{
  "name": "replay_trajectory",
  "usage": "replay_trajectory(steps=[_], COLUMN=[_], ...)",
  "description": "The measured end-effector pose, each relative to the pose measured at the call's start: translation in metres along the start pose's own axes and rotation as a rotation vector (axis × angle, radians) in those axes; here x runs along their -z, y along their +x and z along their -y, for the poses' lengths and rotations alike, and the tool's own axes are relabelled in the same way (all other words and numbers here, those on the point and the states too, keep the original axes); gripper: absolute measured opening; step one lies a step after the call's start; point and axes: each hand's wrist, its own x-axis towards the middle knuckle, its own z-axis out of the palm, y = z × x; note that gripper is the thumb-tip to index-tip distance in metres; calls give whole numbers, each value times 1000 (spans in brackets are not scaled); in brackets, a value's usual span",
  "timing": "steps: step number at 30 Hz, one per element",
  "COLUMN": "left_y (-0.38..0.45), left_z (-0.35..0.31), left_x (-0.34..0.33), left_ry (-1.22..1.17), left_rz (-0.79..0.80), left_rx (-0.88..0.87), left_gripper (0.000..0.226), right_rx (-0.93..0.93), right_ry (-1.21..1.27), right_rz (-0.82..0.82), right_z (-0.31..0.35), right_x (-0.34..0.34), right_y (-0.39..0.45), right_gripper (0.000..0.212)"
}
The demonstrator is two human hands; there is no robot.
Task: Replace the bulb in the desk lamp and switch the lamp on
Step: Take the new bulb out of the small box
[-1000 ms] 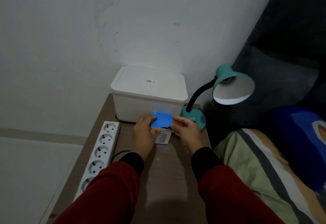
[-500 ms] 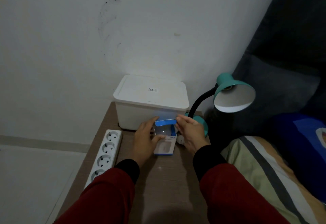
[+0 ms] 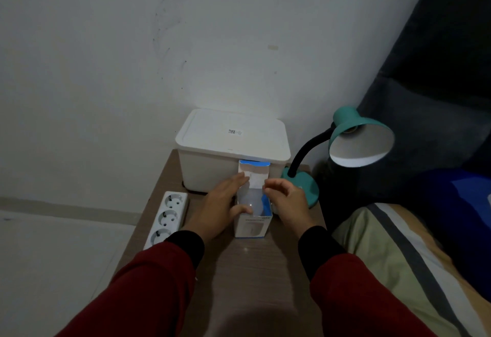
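Small wood table (image 3: 247, 278) against a white wall (image 3: 132, 71), dim room, bulb (image 3: 253, 202) in its opened box (image 3: 251, 226) mid-table, left hand (image 3: 219, 210) gripping the box side, right hand (image 3: 288, 202) loosely curled just right of it, holding nothing, lamp (image 3: 356, 142) far right

surface: small wooden table (image 3: 255, 278), brown grain top, back edge against the wall
back centre: white lidded storage box (image 3: 233, 150) standing on the top, small label on its lid
left edge: white power strip (image 3: 167, 218) lying flat along the edge, three sockets in view, near end hidden behind the sleeve
back right corner: teal desk lamp (image 3: 342, 156), round base on the top just beside the storage box, black gooseneck, shade tilted up and to the right
centre: bulb box (image 3: 252, 223) upright on the top, just in front of the storage box, top flap open, pale bulb (image 3: 251, 200) visible inside
near part: bare wood
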Motion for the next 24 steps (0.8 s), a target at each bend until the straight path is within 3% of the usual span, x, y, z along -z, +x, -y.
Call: replay_trajectory(steps=[4,8,14,24], left_y=[4,4,-4,-10], left_z=[-1,3,4,4], left_x=[3,7,8,6], left_ry=[0,18,-36,52], left_rz=[83,172,99,89], left_rx=[32,30,64,147], left_gripper=[89,102,96,86], right_rx=[186,277,269,337], right_ry=[-478,-783,-959,-1094], right_rz=[63,230,370,420], right_z=[-2,10,18,16], right_x=[3,6,2,-7], right_y=[4,7,13,18], right_gripper=[28,42,54,63])
